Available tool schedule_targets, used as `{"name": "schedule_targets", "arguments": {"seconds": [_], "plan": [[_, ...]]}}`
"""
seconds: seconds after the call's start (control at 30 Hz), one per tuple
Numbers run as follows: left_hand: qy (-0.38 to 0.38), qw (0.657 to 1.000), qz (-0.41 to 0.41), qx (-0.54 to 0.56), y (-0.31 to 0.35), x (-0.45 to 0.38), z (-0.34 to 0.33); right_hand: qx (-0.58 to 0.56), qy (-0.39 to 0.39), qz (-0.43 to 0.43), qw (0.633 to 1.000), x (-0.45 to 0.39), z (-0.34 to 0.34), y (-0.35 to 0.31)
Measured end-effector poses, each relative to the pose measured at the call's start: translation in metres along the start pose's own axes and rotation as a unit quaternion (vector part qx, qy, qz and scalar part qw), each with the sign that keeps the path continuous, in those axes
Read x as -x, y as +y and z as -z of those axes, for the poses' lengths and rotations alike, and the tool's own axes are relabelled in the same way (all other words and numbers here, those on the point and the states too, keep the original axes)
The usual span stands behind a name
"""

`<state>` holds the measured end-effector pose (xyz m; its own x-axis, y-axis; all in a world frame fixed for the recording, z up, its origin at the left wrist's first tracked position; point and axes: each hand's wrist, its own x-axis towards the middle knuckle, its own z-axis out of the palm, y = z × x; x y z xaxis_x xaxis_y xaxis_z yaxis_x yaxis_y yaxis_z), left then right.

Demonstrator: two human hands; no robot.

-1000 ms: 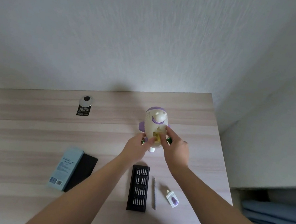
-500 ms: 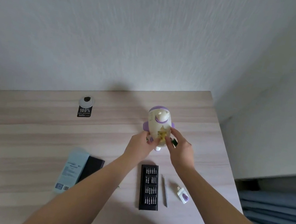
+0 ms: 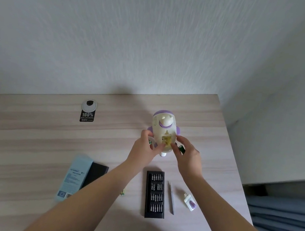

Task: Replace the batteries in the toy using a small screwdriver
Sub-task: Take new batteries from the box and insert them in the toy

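The wooden desk (image 3: 26,136) serves as the work surface, and the tools appear to have been laid along its near edge so that they stay within reach, though that is a judgement. The toy (image 3: 162,129), cream-bodied with purple trim, a rounded purple top and a perforated speaker patch, is held up over the far middle of the desk, its back turned to the camera so that the opened battery compartment (image 3: 166,140) can be worked on. The left hand (image 3: 145,150) is curled round the toy's left side as a steadying grip; something green shows at its fingers, too small to name. The right hand (image 3: 187,156) has its fingertips pressed at the compartment, while a green battery (image 3: 181,149) is kept pinched in the same hand, presumably ready for insertion or just removed; which cannot be told. A yellowish interior is seen in the compartment, and whether cells are seated there cannot be made out.

Nearer the body, a pale blue box (image 3: 75,178) lies beside a black sleeve (image 3: 96,174). The black bit tray (image 3: 155,194) lies below the hands, with the slim screwdriver (image 3: 171,198) set just to its right, untouched at present. The battery cover (image 3: 190,202), white and purple, rests further right. A small green item (image 3: 122,192) lies beside the left forearm
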<state>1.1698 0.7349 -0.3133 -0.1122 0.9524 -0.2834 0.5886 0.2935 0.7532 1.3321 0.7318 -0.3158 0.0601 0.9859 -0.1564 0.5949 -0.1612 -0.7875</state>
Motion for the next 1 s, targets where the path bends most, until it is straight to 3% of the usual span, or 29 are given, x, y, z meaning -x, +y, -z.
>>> {"name": "schedule_targets", "arguments": {"seconds": [0.27,0.4,0.67,0.87,1.0], "plan": [[0.01,1.0,-0.01,0.01,0.0,0.004,0.001,-0.056,-0.002,-0.036,0.998,0.001,0.009,-0.003],[0.024,1.0,-0.015,0.011,-0.003,0.005,0.001,-0.059,-0.041,0.008,0.997,0.008,0.013,0.002],[0.028,1.0,-0.01,-0.003,-0.001,0.005,0.002,-0.117,-0.02,0.054,0.991,0.011,0.016,-0.002],[0.06,0.992,-0.017,0.111,0.0,0.021,0.012,-0.219,-0.026,0.069,0.973,0.012,0.023,-0.006],[0.0,0.987,-0.081,0.136,-0.007,0.042,0.019,-0.261,-0.026,0.067,0.963,0.011,0.025,-0.009]]}}
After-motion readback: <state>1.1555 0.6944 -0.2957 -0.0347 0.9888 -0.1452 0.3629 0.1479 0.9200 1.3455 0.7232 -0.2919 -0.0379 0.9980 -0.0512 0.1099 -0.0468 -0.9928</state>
